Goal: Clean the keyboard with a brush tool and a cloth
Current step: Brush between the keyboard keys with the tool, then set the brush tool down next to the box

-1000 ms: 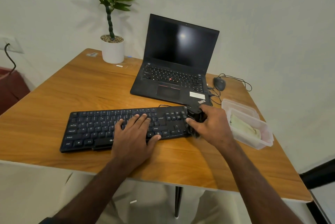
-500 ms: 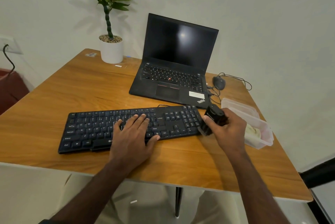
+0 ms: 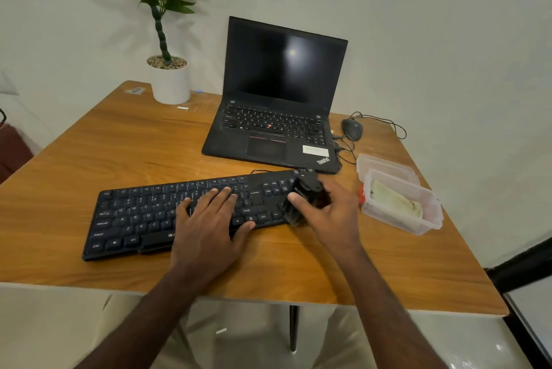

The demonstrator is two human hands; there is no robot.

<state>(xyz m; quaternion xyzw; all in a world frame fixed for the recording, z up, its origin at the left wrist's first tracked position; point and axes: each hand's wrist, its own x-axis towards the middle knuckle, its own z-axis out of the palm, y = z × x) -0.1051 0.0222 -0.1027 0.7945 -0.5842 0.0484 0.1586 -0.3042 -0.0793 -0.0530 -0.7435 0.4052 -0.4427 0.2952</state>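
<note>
A black keyboard point(image 3: 140, 216) lies across the front of the wooden table point(image 3: 125, 147). My left hand point(image 3: 209, 222) rests flat on its middle keys, fingers straight. My right hand point(image 3: 331, 213) grips a black brush tool point(image 3: 301, 198) over the keyboard's right end, with the bristles down on the number keys. A pale cloth point(image 3: 394, 201) lies folded inside a clear plastic box point(image 3: 430, 219) at the right of the table.
An open black laptop point(image 3: 280, 117) stands behind the keyboard. A wired mouse point(image 3: 352, 129) and its cable lie to the laptop's right. A potted plant point(image 3: 170, 79) stands at the back left. A clear lid point(image 3: 385, 165) lies behind the box.
My right hand lifted the brush off to the right of the keyboard, then brought it back down onto the keyboard's right end. My left hand stayed on the keys.
</note>
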